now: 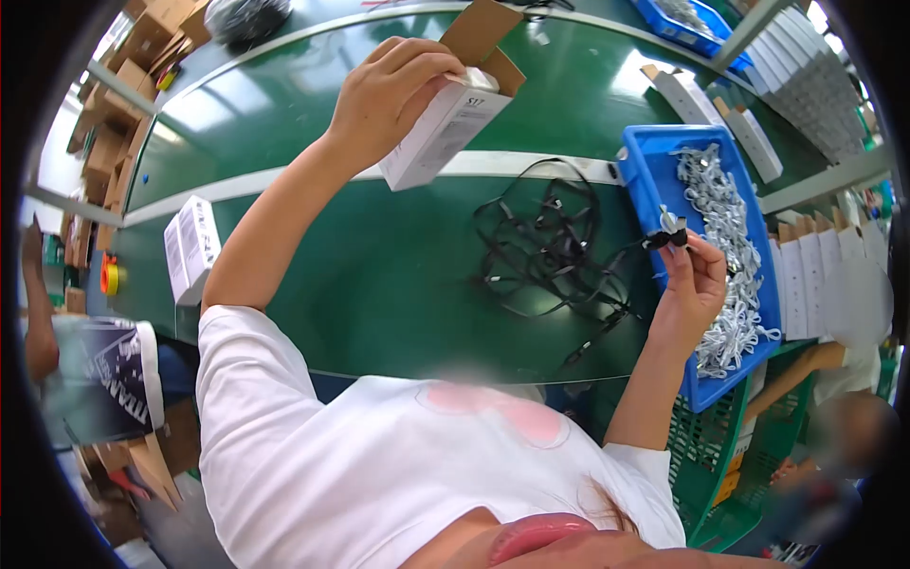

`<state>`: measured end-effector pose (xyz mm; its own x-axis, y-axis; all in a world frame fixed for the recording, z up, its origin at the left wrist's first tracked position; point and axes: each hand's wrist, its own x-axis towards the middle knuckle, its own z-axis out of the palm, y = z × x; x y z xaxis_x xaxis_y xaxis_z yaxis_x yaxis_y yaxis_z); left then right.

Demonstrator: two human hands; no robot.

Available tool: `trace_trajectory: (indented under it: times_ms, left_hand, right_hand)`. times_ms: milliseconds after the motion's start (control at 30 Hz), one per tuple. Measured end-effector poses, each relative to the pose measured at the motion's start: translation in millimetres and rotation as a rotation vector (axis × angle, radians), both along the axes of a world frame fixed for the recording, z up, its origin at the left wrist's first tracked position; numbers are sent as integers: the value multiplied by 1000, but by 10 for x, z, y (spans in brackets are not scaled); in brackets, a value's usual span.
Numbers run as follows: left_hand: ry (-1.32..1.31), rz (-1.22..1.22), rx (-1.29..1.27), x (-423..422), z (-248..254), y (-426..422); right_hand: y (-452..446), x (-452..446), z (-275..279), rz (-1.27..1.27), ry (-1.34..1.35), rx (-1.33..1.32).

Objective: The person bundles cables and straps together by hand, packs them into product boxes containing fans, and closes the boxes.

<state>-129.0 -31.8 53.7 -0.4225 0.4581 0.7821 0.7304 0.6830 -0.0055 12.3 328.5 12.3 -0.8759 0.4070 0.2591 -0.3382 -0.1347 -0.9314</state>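
Note:
My left hand [384,100] grips the top of a white carton [445,133] marked "S17", its brown flaps standing open. Something white shows in the carton's mouth, partly behind my fingers. Over the left part of a blue tray [692,392], my right hand [697,284] pinches a small white cable [671,223] together with black cable ends [664,239]. Looped white cables [728,256] fill much of that tray. Between my hands, a loose tangle of black cables [545,228] lies on the green table [379,284].
A closed white box [192,248] lies at left. Open slim cartons [682,92] and stacked white boxes [806,76] stand at back right, near another blue bin [678,28]. Green crates [711,455] sit below right. Other people are at both sides. Yellow tape [111,275] lies far left.

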Motion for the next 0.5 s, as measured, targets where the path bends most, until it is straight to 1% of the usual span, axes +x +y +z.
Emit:
trace_trajectory:
  times_ms: [100,133,200,267,300,333,367,433,467,500]
  left_hand:
    - [-236,-63,62,557,-126,-419]
    - [-249,-29,67,727,-141,-516]
    - [-319,-57,150,1035,-108,-657]
    - [-363,-91,239,1252,-32,-778]
    - [-356,-71,247,1313,13,-803]
    - [-384,11,374,1337,64,-786]
    - [-407,89,501,1339,115,-755]
    - [-447,234,753,1347,178,-738]
    - [-440,239,762,1353,180,-770]
    - [-486,139,655,1322,184,-817]
  right_hand:
    - [-520,-105,173,253,82,-9]
    - [-691,-133,220,330,103,3]
    - [-1044,-191,318,434,116,18]
    - [-1430,-264,441,705,319,-39]
    - [-1629,-272,523,786,364,-52]
    - [-1809,-276,587,863,406,-64]
    - [-1957,-284,618,880,409,-61]
    - [-2174,-303,662,1011,439,58]
    - [-2238,-328,660,1021,441,64]
    - [-2299,-367,639,1009,434,86]
